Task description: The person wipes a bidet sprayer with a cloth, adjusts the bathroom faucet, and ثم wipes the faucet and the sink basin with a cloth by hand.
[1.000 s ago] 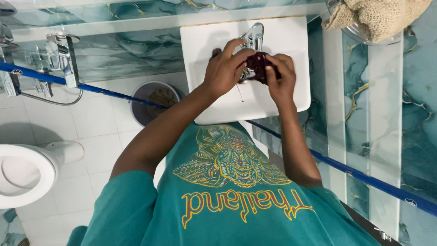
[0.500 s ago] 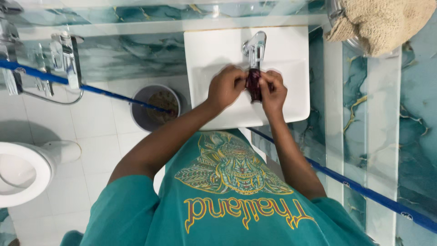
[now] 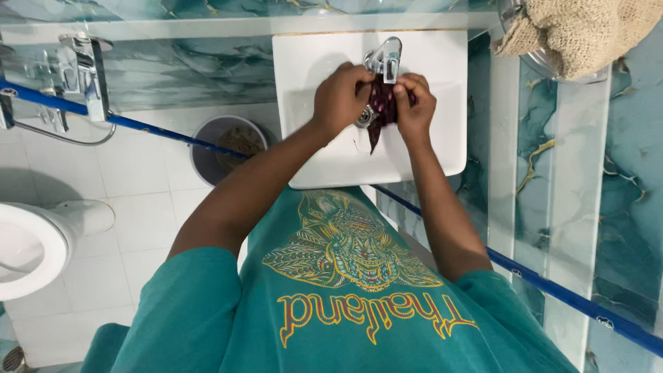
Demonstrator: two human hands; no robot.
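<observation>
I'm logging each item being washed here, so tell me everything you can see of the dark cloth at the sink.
The dark cloth is a small maroon piece of soft fabric, bunched and twisted between both hands. The left hand and right hand pinch its upper part just under the chrome tap, over the white sink. A narrow tail hangs down towards the basin, ending in a point. Any pattern is too small to tell.

bathroom | white sink [image 3: 428,148], toilet [image 3: 27,249] (marbled teal wall tiles [image 3: 621,193])
</observation>
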